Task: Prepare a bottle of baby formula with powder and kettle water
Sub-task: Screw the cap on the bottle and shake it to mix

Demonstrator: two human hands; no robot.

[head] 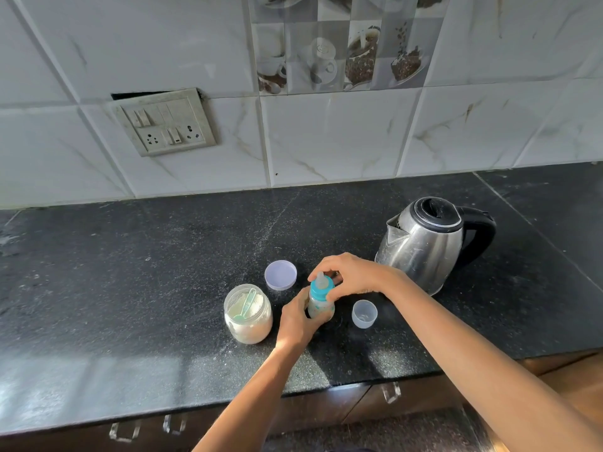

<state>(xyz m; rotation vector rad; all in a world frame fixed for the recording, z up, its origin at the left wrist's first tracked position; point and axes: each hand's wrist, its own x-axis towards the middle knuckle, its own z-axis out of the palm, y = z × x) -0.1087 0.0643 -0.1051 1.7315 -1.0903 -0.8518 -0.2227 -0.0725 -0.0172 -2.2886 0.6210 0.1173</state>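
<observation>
The baby bottle (321, 306) stands upright on the black counter (130, 272), near its front edge and roughly at the middle of the view. The left hand (298, 321) wraps around the lower body of the bottle, fingers curled to grip it. The right hand (350, 275) comes over the top, its fingers bent around the blue collar (321, 288) with the pale teat poking up between them; whether the collar is fully screwed down is hard to tell. Just left of the bottle sits an open jar of powder (248, 316) with a green scoop (246, 305) lying inside. Behind them a lilac lid (280, 275) rests flat on the counter. A small clear cap (364, 313) stands just to the right of the bottle. Farther back on the right is a steel kettle (424, 243) with a black handle, lid closed. A switch panel (166, 123) hangs on the tiled wall.
</observation>
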